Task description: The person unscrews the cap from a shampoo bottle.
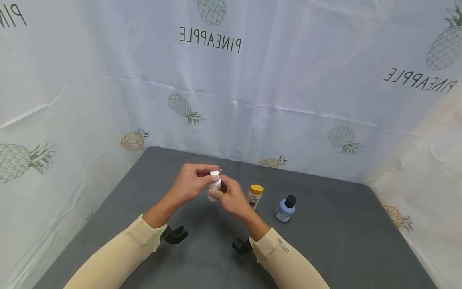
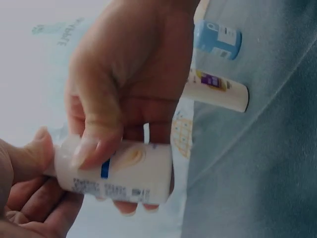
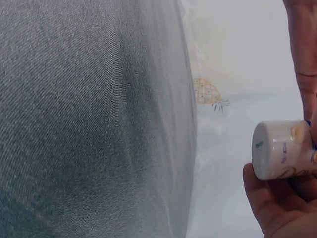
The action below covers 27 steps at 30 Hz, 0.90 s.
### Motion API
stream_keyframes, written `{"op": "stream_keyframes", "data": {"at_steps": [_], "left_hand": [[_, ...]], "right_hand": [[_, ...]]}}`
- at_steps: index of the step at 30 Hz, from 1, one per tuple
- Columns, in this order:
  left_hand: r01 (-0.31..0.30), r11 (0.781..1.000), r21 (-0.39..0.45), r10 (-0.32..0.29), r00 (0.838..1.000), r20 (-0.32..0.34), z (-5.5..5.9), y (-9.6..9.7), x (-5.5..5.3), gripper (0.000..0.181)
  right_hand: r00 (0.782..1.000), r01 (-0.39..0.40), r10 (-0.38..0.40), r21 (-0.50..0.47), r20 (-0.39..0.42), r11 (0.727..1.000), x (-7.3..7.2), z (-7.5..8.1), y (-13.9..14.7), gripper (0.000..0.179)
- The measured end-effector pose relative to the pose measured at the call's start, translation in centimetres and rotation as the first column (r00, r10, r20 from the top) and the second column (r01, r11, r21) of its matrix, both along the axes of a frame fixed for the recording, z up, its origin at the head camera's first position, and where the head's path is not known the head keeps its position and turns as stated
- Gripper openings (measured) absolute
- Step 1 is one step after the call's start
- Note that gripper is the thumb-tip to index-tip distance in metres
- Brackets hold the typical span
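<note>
A small white bottle with a white cap [image 1: 214,186] is held upright between both hands above the grey table. My right hand [image 1: 232,198] grips its body, thumb across the front, as the left wrist view shows with the white bottle [image 2: 133,173] seen side-on. At the top, the fingers and thumb of my left hand [image 1: 191,182] pinch the cap. The right wrist view shows the underside of the bottle [image 3: 277,148] and part of its gold lettering. Closest to the right hand on the table stands a cream bottle with a yellow cap [image 1: 256,194].
Farther right stands a blue bottle with a black cap [image 1: 285,208]. The grey table [image 1: 325,249] is enclosed by a white curtain [image 1: 252,80] printed with pineapples, at the back and both sides. Black wrist mounts [image 1: 175,235] hang under the sleeves.
</note>
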<state>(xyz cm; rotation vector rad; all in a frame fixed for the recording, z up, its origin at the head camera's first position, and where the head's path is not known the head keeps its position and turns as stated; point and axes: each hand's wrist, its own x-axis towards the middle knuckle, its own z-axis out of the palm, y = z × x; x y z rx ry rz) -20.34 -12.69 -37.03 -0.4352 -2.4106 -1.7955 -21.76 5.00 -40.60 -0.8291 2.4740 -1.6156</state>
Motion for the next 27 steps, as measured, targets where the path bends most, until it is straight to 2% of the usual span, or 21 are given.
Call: {"op": "stream_keyframes", "data": {"at_steps": [9,18,21,27], "left_hand": [[-0.132,0.991,0.010,0.133,0.988,-0.078,0.4,1.4,0.8,0.029],[-0.199,0.977,0.075,0.207,0.971,-0.119,0.9,2.8,1.3,0.025],[-0.227,0.970,0.082,0.236,0.962,-0.138,1.1,3.2,1.5,0.024],[-0.320,0.944,0.084,0.330,0.927,-0.176,1.5,3.9,1.5,0.020]], "right_hand": [[0.991,0.109,-0.110,-0.023,-0.080,0.994,0.7,0.3,-0.6,0.027],[0.964,0.220,-0.225,-0.052,-0.143,0.974,1.3,0.4,-1.3,0.030],[0.951,0.253,-0.261,-0.066,-0.168,0.965,1.5,0.6,-1.5,0.031],[0.916,0.315,-0.324,-0.074,-0.237,0.946,1.6,1.2,-2.1,0.029]]}}
